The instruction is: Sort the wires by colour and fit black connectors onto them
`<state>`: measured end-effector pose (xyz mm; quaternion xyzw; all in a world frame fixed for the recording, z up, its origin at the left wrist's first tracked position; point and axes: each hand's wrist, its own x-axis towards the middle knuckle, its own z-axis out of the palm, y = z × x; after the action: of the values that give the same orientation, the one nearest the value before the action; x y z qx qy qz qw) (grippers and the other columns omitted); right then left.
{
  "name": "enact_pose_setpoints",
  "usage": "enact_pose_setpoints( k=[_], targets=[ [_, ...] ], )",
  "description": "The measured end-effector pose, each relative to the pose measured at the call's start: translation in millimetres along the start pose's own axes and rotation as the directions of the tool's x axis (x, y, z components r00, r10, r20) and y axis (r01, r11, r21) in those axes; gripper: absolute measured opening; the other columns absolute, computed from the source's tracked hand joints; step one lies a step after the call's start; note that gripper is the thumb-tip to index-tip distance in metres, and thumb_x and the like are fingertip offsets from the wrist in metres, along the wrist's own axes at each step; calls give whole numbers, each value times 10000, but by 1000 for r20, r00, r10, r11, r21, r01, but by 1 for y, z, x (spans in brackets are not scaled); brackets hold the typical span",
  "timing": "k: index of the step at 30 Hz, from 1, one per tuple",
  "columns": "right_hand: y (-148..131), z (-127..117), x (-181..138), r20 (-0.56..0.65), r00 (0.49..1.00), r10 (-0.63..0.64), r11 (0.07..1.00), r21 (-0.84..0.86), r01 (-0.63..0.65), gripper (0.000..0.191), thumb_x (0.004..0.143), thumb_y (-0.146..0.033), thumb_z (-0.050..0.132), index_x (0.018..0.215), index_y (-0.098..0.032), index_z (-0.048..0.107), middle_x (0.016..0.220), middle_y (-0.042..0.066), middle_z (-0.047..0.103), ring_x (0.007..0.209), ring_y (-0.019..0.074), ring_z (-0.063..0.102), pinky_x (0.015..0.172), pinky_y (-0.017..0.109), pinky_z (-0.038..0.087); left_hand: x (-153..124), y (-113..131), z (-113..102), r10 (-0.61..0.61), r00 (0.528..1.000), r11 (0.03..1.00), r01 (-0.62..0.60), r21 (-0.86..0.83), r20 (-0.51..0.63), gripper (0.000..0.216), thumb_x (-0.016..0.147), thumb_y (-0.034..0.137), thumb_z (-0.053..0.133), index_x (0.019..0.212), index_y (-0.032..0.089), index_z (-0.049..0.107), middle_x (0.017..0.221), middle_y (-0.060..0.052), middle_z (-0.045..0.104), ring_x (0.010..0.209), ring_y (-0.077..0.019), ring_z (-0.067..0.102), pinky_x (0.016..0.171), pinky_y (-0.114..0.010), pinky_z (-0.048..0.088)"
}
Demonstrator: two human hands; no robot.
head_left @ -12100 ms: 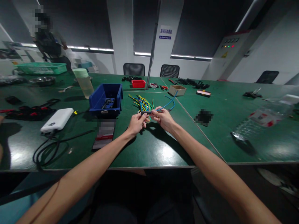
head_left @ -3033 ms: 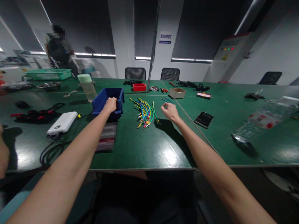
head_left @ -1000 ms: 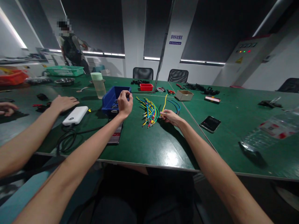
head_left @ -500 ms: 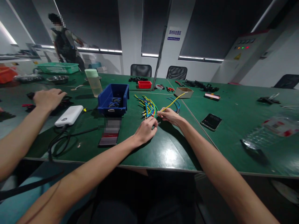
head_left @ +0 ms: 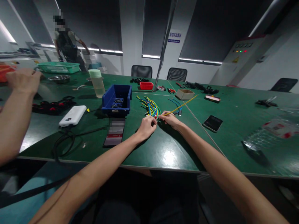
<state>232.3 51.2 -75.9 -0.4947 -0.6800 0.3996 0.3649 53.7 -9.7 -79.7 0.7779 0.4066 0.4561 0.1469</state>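
My right hand (head_left: 171, 119) pinches the near end of a yellow wire (head_left: 181, 106), which sticks out to the upper right above the green table (head_left: 168, 146). My left hand (head_left: 147, 127) is closed in a pinch right against that same wire end; what its fingers hold is too small to make out. Just beyond both hands lies a bundle of coloured wires (head_left: 150, 106) with metal terminals. A blue bin (head_left: 117, 100) holding small dark parts stands to the left of the bundle. Two blue wires (head_left: 175, 103) lie beyond my right hand.
A co-worker's arm and hand (head_left: 21, 81) reach in at the left. Also on the table: a white power bank (head_left: 73, 115) with black cable, a phone (head_left: 115, 132), another phone (head_left: 212, 123), a cup (head_left: 96, 82), a cardboard box (head_left: 184, 94), a plastic bottle (head_left: 272, 132).
My left hand left the blue bin and came across to meet my right hand at the yellow wire's end. My right hand picked that wire up. The co-worker's hand rose from the table.
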Motion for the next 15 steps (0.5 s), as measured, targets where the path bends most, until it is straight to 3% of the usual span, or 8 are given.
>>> enact_pose_setpoints(
  k=[5, 15],
  targets=[
    [6, 6, -5, -137, 990, -44, 997, -68, 35, 345, 702, -509, 617, 727, -198, 469, 568, -58, 441, 467, 77, 380, 420, 195, 292, -1, -3, 2, -14, 1000, 1000, 14, -5, -3, 182, 661, 12, 551, 674, 190, 592, 785, -31, 648, 792, -175, 610, 809, -325, 486],
    [3, 1, -6, -267, 963, 24, 968, 246, 45, 344, 640, -455, 705, 715, -193, 497, 601, -55, 465, 472, 64, 407, 438, 204, 373, 2, -2, 1, -12, 1000, 1000, 12, 10, 2, 153, 685, 47, 573, 743, 183, 612, 835, -41, 671, 816, -179, 617, 787, -311, 488]
  ],
)
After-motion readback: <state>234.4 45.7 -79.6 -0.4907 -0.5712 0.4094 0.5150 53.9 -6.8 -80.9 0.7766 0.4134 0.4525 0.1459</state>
